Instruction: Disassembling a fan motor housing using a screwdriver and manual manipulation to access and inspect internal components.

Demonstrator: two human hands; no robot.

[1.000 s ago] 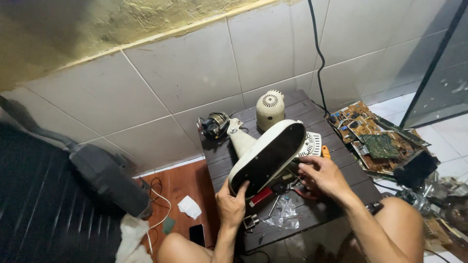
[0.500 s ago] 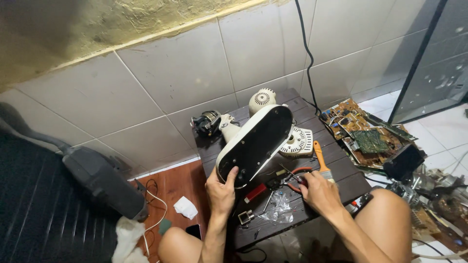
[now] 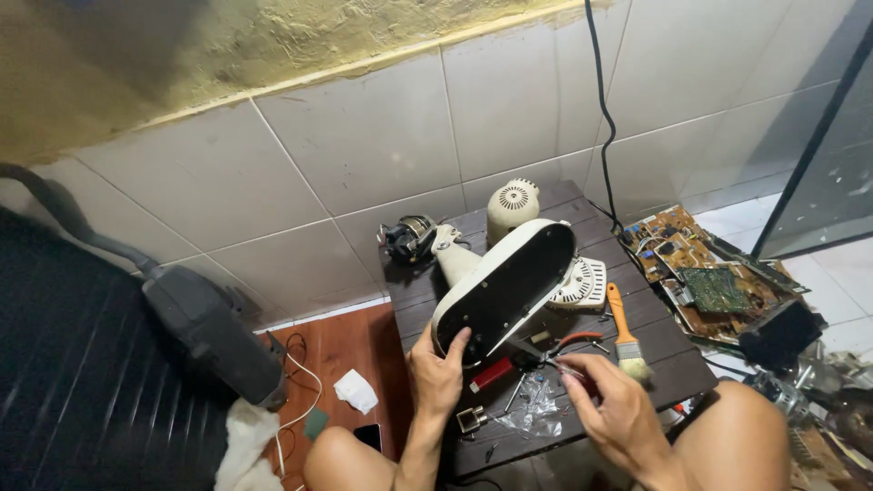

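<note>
holding the cream fan base (image 3: 505, 286) tipped up on the dark surface (image 3: 673, 350), left hand (image 3: 436, 373) grip pressed on its lower edge; right hand (image 3: 609, 409) pinching something tiny, probably a screw. next we'd need careful aim.

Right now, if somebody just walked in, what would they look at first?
Probably the big cream fan base tipped up on its edge in the middle of the dark wooden table, with the left hand steadying its lower end. Next to it, the right hand hovers over small parts and a crumpled clear plastic bag. Off to the right, circuit boards lie piled on the floor.
</note>
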